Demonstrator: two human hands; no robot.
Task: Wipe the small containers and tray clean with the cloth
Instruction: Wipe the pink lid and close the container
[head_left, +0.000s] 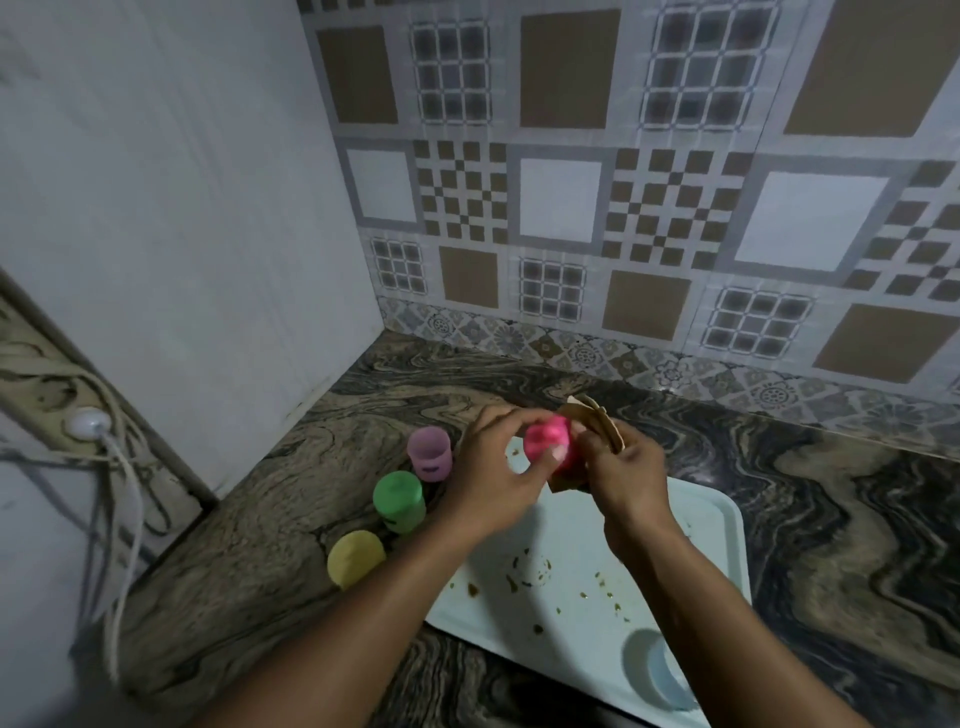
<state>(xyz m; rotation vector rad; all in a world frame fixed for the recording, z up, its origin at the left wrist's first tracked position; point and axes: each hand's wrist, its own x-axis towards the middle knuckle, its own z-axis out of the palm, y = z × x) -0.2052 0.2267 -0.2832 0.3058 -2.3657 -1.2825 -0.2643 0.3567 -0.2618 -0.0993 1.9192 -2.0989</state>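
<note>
Nearest, upright on the near corner of a pale rectangular plastic tray (566, 525) flecked with brown crumbs: a light blue round plastic container (657, 670). Left of the tray, in a row on the brown marbled stone counter (831, 519), from near to far: yellow plastic container (356, 558), green plastic container (399, 501), purple plastic container (429, 453). Above the tray's far end: left hand (488, 483), fingers and thumb curled round a small pink plastic container (548, 441). Just beside it: right hand (623, 473), fingers closed on a brown folded cloth (597, 415) touching the pink one. Behind: patterned tile wall (561, 192).
</note>
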